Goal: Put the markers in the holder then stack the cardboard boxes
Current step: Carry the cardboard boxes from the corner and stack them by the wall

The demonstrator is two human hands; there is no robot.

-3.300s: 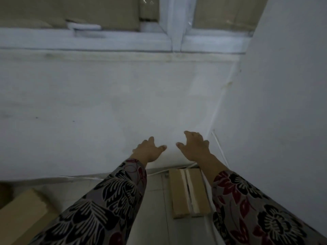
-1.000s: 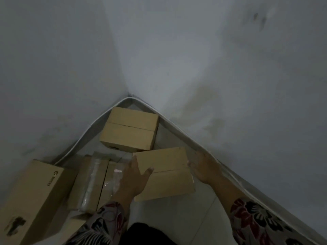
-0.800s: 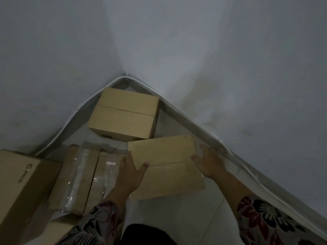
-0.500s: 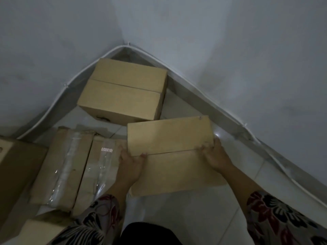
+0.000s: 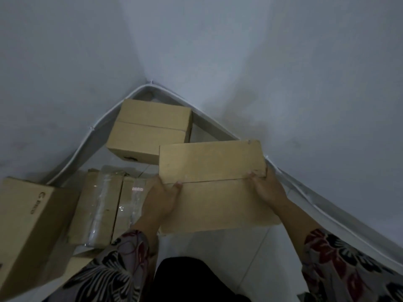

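- The cardboard box (image 5: 214, 186) sits low over the tiled floor (image 5: 220, 258) in the room's corner, held between both hands.
- The left hand (image 5: 160, 200) and right hand (image 5: 267, 188) clamp its short ends, fingers pressed around the edges, thumbs on the lid seam.
- It looks stiff and probably light; gripping the ends suits it.
- The corner box (image 5: 150, 129) lies just beyond, the taped box (image 5: 102, 205) to the left.

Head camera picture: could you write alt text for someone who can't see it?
Both hands, left hand and right hand, grip the sides of a cardboard box in a room corner. Another closed box sits behind it, and more boxes lie to the left.
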